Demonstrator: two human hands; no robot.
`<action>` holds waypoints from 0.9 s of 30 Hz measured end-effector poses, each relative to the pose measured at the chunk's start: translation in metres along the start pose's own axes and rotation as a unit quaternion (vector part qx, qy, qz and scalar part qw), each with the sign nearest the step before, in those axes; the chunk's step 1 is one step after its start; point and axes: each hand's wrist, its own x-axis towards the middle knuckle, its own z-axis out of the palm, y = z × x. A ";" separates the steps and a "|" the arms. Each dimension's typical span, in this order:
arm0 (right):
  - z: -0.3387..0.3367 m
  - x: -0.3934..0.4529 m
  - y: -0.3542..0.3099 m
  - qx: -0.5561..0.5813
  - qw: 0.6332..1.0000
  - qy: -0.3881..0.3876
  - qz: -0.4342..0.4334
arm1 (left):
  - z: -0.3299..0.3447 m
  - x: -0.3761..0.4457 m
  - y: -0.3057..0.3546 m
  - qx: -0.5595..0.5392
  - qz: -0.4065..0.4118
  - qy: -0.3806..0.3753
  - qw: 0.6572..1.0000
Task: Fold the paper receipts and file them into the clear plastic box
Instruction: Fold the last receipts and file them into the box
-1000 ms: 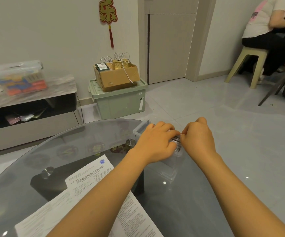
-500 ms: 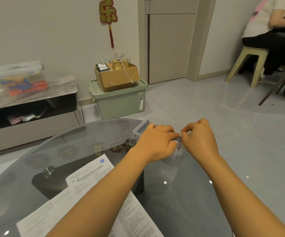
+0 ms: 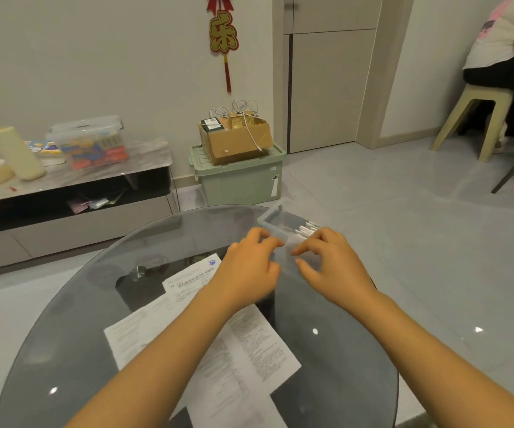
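Note:
A clear plastic box (image 3: pixel 272 220) stands at the far right edge of the round glass table (image 3: pixel 101 307). Several folded white receipts (image 3: pixel 306 230) stand inside it. My left hand (image 3: pixel 249 267) hovers just in front of the box with its fingers loosely curled and nothing in them. My right hand (image 3: pixel 331 267) is beside it, fingers also loosely curled and empty, close to the box's near end. Flat printed paper sheets (image 3: pixel 240 344) lie on the glass under my left forearm.
A green storage bin (image 3: pixel 240 180) with a cardboard box (image 3: pixel 237 139) on top stands on the floor beyond the table. A low cabinet (image 3: pixel 64 193) at left carries a lidded clear container and a bottle. A person sits on a stool (image 3: pixel 478 118) at far right.
Both hands have let go of the folded receipt, which now stands in the box, and have drawn back toward me. The view has tilted down.

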 end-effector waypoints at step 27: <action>0.048 -0.075 -0.052 0.027 0.911 -0.384 -0.146 | 0.004 -0.150 -0.057 0.022 -0.089 -0.273 0.958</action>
